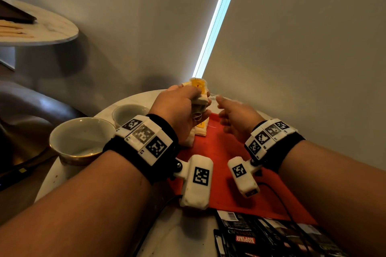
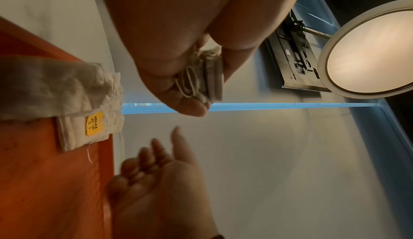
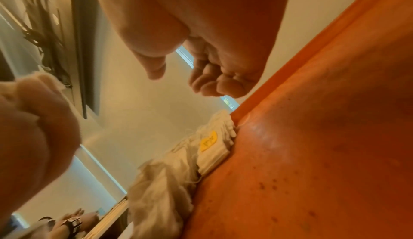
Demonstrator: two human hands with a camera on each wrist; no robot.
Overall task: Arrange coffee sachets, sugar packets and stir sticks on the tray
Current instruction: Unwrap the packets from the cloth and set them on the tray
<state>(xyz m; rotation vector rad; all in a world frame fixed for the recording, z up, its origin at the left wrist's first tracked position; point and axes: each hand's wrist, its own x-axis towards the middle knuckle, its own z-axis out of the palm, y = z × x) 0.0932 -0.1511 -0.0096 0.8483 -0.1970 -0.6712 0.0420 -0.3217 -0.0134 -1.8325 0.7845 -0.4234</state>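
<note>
**Two hands above a red tray on a round pale worktop**

Two bare forearms reach forward over a small round worktop [image 1: 133,108] with a pale, marble-like top, set in the corner of a room with plain light walls. A narrow strip of blue-white daylight [image 1: 217,21] runs up the corner where the walls meet. Each wrist wears a black band carrying white blocks printed with square black-and-white markers.

A red tray [image 1: 219,152] lies flat on the worktop under the hands. The left hand [image 1: 179,110] is raised over the tray's far left edge, its grip curled tight around a small bundle of cream cloth packets [image 1: 199,92] with a yellow label; the left wrist view shows a loop of string pinched in with them. The right hand [image 1: 236,117] hovers just beside it, holding nothing, its fingers relaxed and slightly spread, palm turned towards the left hand.

More cream packets [image 2: 89,128] lie on the tray's far left edge, one with a yellow tag reading "RELAX", and crumpled pale cloth [image 2: 51,87] lies against them.

Black coffee sachets [image 1: 250,236], one marked "KOPIKO", lie fanned on the worktop at the tray's near edge. Two pale ceramic cups [image 1: 81,137] stand on the left of the worktop, off the tray. A second round table [image 1: 48,27] sits further off at upper left, with pale wooden stir sticks [image 1: 14,31] and a dark flat object on it. The left wrist view also shows a round glowing ceiling lamp [image 2: 371,51].
</note>
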